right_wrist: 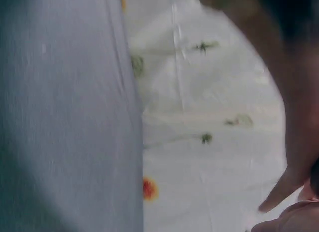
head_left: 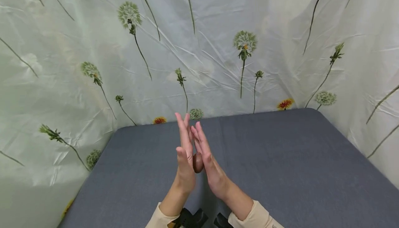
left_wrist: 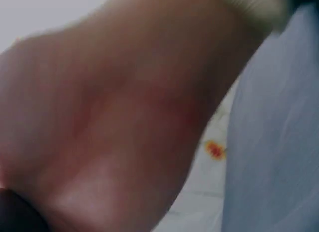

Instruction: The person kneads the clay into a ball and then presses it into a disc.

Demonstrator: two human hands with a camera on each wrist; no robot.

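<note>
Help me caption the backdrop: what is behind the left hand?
In the head view, the grey surface lies behind the left hand, and the flowered sheet shows behind its upper end. Whatever the hand itself covers cannot be seen.

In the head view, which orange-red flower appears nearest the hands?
The printed flower just left of the left hand; its twin lies well right of the right hand.

The counter point(head_left: 280, 158) is looking matt and cloth-covered, finely grained up to its rounded far corners. Beyond that edge, the flower-printed sheet point(head_left: 205, 16) is showing a glossy, creased, plastic-like finish. The brown ball point(head_left: 197, 163) is appearing smooth, faintly glossy. Cream sleeves point(head_left: 254, 216) are looking like matt cloth; black wrist gear point(head_left: 198, 217) is resembling plastic.
</note>
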